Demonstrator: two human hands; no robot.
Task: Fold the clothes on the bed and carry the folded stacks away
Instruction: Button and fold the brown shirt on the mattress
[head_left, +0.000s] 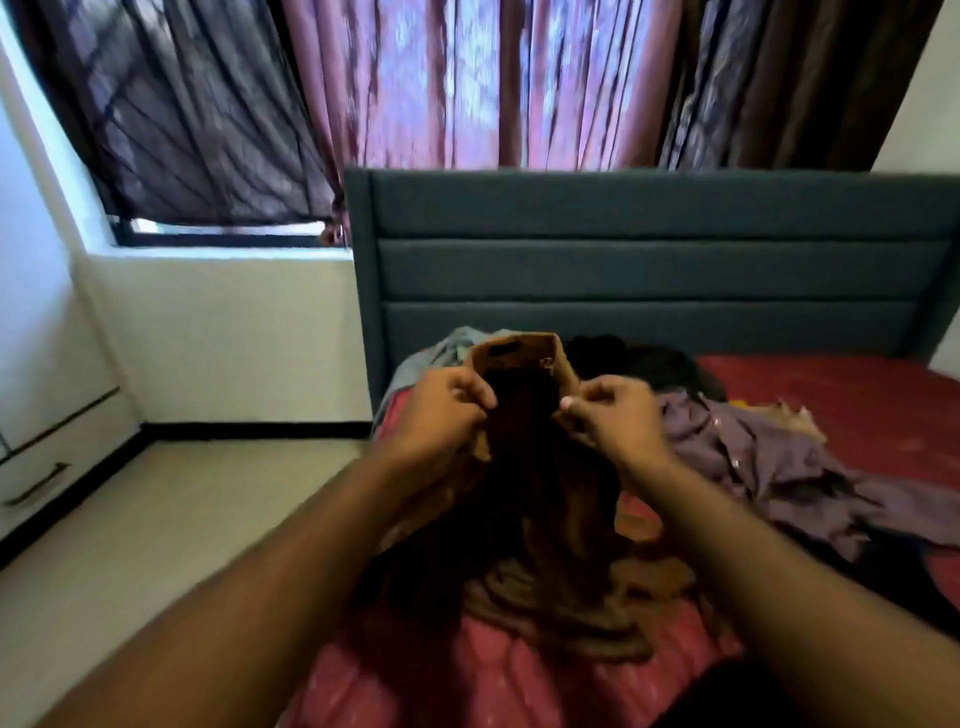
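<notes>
Clothes on the bed (857, 405) lie mostly unfolded: the purple garment (769, 457) and dark pile (644, 364) are crumpled. Left hand (441, 410) and right hand (618, 421) each pinch the brown shirt (524, 467) near its collar, lifted above the mattress. No folded stack shows yet.

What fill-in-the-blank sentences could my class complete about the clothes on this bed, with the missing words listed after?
1. Both the left hand and the right hand grip the ____ garment, held up by its top edge.
2. The bed sheet is ____ in colour.
3. The crumpled purple garment lies to the ____ of the held one.
4. Behind the clothes stands a padded grey ____.

Missing words: brown; red; right; headboard
</notes>
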